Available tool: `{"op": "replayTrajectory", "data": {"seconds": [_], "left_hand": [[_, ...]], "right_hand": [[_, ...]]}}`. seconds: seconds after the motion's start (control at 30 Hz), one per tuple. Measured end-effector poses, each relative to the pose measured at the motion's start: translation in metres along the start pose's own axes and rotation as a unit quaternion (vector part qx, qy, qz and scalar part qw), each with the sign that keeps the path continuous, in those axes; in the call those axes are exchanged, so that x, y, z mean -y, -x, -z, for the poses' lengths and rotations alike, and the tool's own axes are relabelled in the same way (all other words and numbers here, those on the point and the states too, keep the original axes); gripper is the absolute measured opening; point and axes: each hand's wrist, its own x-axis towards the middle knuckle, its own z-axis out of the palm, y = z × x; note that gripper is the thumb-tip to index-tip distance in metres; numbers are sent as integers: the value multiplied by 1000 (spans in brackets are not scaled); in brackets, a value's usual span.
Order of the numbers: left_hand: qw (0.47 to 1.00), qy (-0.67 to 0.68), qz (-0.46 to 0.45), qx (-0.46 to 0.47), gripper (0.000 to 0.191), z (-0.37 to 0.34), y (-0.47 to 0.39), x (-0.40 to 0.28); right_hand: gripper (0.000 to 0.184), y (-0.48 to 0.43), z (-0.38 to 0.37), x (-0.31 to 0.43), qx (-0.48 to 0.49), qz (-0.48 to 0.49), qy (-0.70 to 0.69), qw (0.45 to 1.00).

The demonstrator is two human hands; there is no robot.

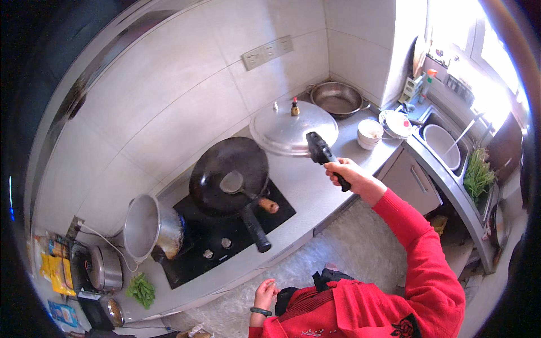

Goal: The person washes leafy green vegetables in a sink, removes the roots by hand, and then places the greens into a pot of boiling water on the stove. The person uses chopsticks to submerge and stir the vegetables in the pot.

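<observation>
My right hand [347,176] grips the black handle [323,153] of a silver pressure cooker lid [291,126]. On top of the lid stands a pressure valve with a red tip [295,107]. Whether the lid rests on the counter or is raised, I cannot tell. Low at my waist is my left hand [265,294], its fingers loosely curled; a dark bangle circles the wrist. Left of the lid, a black wok [215,169] sits on the black glass hob [249,232], a ladle [232,182] lying inside it. An uncovered metal pot [146,228] with a black handle tilts on the hob's left end.
A metal pan [338,99] stands in the corner, with stacked white bowls [370,133] and plates [397,122] nearby. The sink holds a white basin [441,145] beside green vegetables [479,175]. Leafy greens [141,290] lie near a rice cooker [105,268].
</observation>
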Motion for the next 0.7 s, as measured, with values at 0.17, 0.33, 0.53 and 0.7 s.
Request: {"op": "replayTrajectory", "data": {"seconds": [0.17, 0.33, 0.53, 0.7], "left_hand": [[1000, -1, 6, 15, 21, -61, 2, -14], [999, -26, 0, 35, 23, -104, -10, -26], [997, -33, 4, 75, 23, -141, -37, -54], [986, -59, -19, 157, 24, -177, -73, -89]], "right_hand": [[19, -25, 49, -35, -10, -16, 57, 998], [24, -54, 83, -82, -24, -28, 103, 994], [26, -75, 97, -109, 20, -18, 94, 995], [24, -80, 98, -112, 25, -20, 74, 997]]}}
